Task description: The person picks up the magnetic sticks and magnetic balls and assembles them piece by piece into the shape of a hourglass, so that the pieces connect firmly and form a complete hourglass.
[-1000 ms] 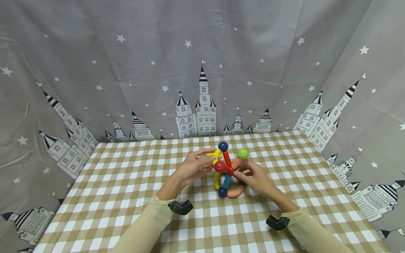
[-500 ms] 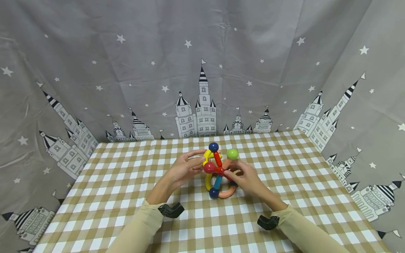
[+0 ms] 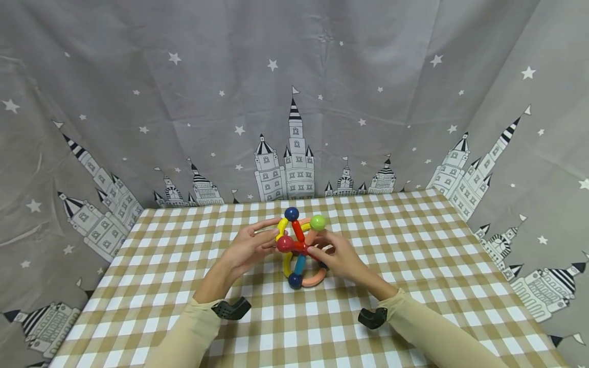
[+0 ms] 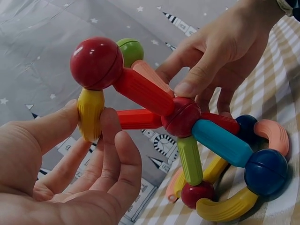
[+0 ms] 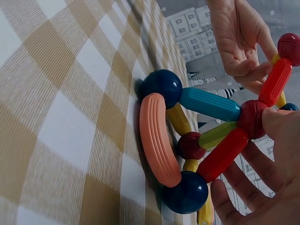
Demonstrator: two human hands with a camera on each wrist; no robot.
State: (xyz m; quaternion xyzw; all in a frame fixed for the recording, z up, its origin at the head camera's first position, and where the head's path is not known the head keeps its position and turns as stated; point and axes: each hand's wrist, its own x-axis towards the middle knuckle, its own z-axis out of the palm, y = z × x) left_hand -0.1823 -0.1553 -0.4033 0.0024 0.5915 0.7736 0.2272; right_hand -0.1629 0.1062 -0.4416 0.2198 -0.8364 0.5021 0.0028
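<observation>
A magnetic ball-and-stick structure (image 3: pixel 300 265) stands on the checked cloth. My left hand (image 3: pixel 244 250) pinches its upper yellow stick (image 4: pixel 90 117) between thumb and fingers, below a glossy red ball (image 4: pixel 96 63). With my right hand (image 3: pixel 339 257) I hold the central red ball (image 4: pixel 177 123), thumb on top and fingers behind. Red, blue, green and peach sticks spread from that ball. Low down are dark blue balls (image 5: pixel 161 89) and a curved peach stick (image 5: pixel 159 140). A green ball (image 3: pixel 317 222) and a dark blue ball (image 3: pixel 292 213) sit on top.
A brown-and-white checked cloth (image 3: pixel 184 266) covers the table. Behind the table's far edge hangs a grey curtain (image 3: pixel 207 61) printed with castles and stars. Each wrist wears a black camera mount (image 3: pixel 231 308).
Both hands and the structure have shifted left together across the cloth. The grip of each hand looks much the same.
</observation>
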